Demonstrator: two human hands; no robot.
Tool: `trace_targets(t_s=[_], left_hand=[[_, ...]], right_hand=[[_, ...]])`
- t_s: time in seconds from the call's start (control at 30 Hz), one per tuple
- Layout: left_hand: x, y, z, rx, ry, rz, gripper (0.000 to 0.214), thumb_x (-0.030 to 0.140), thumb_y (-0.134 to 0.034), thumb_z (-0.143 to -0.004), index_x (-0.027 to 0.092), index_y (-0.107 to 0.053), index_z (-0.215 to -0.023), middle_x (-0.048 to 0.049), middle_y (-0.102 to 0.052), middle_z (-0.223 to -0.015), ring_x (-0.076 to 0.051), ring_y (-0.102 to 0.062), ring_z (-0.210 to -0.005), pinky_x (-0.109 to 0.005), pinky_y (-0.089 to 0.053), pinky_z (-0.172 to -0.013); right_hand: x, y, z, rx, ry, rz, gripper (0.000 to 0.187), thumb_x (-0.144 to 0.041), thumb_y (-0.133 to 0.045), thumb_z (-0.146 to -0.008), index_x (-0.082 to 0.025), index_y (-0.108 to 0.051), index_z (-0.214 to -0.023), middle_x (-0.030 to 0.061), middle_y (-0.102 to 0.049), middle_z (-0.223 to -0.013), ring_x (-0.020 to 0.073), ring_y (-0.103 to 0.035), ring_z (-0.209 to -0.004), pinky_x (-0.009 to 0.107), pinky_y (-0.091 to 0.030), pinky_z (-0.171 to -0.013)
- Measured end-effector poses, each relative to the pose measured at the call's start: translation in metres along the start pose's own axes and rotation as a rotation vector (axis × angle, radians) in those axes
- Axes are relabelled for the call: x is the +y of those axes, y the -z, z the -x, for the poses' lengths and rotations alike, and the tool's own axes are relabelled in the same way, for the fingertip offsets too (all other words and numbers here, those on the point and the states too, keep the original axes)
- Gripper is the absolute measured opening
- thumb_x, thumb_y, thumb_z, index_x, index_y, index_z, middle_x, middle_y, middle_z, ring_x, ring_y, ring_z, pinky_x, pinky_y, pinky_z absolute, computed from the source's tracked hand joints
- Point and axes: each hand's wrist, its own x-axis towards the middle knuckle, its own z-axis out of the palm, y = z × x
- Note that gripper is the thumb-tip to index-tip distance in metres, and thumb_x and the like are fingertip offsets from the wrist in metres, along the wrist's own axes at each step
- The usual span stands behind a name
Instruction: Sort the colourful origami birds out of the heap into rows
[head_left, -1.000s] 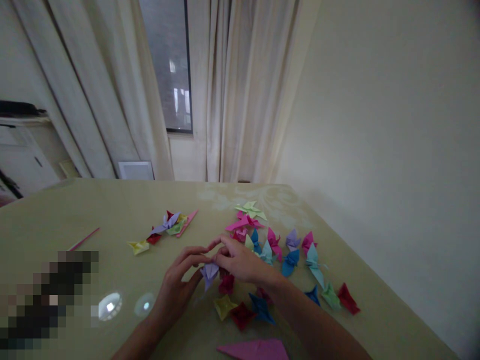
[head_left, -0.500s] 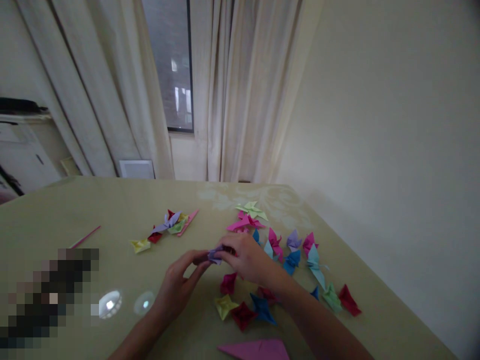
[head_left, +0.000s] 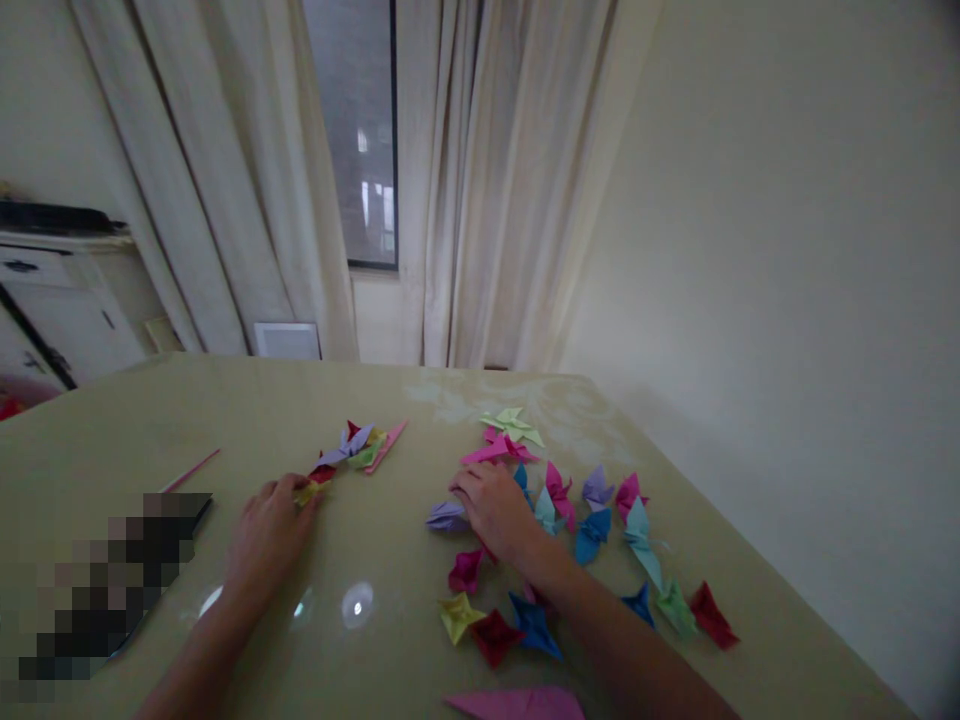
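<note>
Although many folded papers (head_left: 592, 535) had already been spread in loose rows toward the right edge of the desk (head_left: 390, 640), a smaller pile (head_left: 356, 447) was left bunched to their left, toward the far edge, its pieces overlapping. The spread group was judged largely laid out; how much was left could not be told. A larger pink paper (head_left: 517, 703), partly out of view, was seen farthest from the far edge.

At the pile's near end, a yellow piece (head_left: 310, 492) was pinched by the fingers of the left hand (head_left: 268, 530). A purple piece (head_left: 448, 517) was partly covered by the right hand (head_left: 499, 510), at the left side of the spread group; whether it was gripped by those fingers could not be told.

Half a second earlier, the purple piece had been held between both hands, and the yellow one had been left untouched.
</note>
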Motion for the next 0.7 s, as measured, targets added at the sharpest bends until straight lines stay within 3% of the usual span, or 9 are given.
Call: trace_targets(t_s=[0.2,0.37,0.53,0.7], left_hand=[[0.027,0.006,0.005,0.078,-0.051,0.295,0.040,0.053,-0.042,-0.095,0.022,-0.067,-0.099,-0.0101,-0.073,-0.104,-0.027,-0.071,-0.087,-0.040,-0.056,-0.082],[0.067,0.008,0.022,0.106,-0.190,0.712,0.032,0.054,-0.062,-0.091,0.023,-0.069,-0.094,-0.0051,-0.078,-0.093,-0.023,-0.075,-0.083,-0.035,-0.060,-0.080],[0.101,0.013,0.044,-0.081,-0.259,1.113,0.024,0.045,-0.072,-0.090,0.022,-0.072,-0.094,-0.0035,-0.077,-0.088,-0.020,-0.076,-0.085,-0.031,-0.063,-0.080],[0.110,0.019,0.052,-0.317,-0.224,1.262,0.025,0.043,-0.073,-0.091,0.020,-0.074,-0.099,-0.0058,-0.079,-0.093,-0.022,-0.077,-0.089,-0.033,-0.064,-0.084]], right_hand=[[-0.008,0.014,0.004,0.241,0.036,-0.230,0.016,-0.017,-0.061,-0.105,-0.021,-0.074,-0.113,0.0062,-0.076,-0.109,0.0211,-0.068,-0.104,0.033,-0.049,-0.095],[-0.024,0.027,0.011,0.204,0.135,-0.370,0.017,-0.022,-0.065,-0.104,-0.021,-0.071,-0.120,0.0061,-0.074,-0.113,0.0202,-0.069,-0.107,0.032,-0.051,-0.096],[-0.035,0.025,0.016,0.104,0.194,-0.319,0.052,-0.035,-0.079,-0.094,-0.022,-0.060,-0.141,0.0097,-0.068,-0.130,0.0258,-0.063,-0.122,0.038,-0.050,-0.105],[-0.037,0.022,0.016,0.102,0.190,-0.287,0.018,-0.021,-0.069,-0.101,-0.023,-0.071,-0.118,0.0048,-0.074,-0.108,0.0207,-0.069,-0.102,0.030,-0.051,-0.089]])
